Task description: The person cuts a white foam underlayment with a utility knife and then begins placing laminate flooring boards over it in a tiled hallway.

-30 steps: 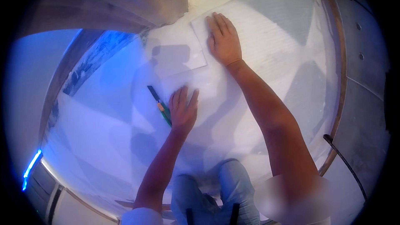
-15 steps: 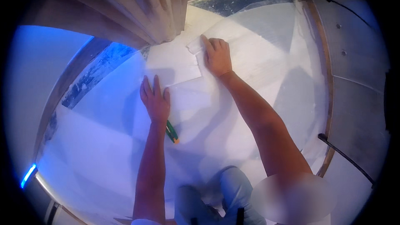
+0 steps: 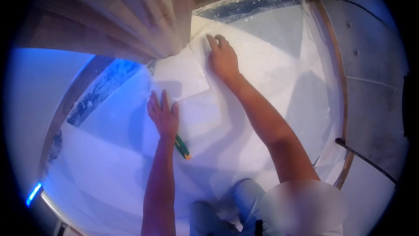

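With your left hand [image 3: 163, 116] flat and open on the near edge of the white sheet [image 3: 183, 76] and your right hand [image 3: 222, 57] spread open at its far right corner beside the wooden post [image 3: 144, 13], press evenly so it cannot slide.

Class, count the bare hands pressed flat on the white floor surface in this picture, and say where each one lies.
2. The left hand lies flat beside the green pencil; the right hand presses farther up, near the wooden post.
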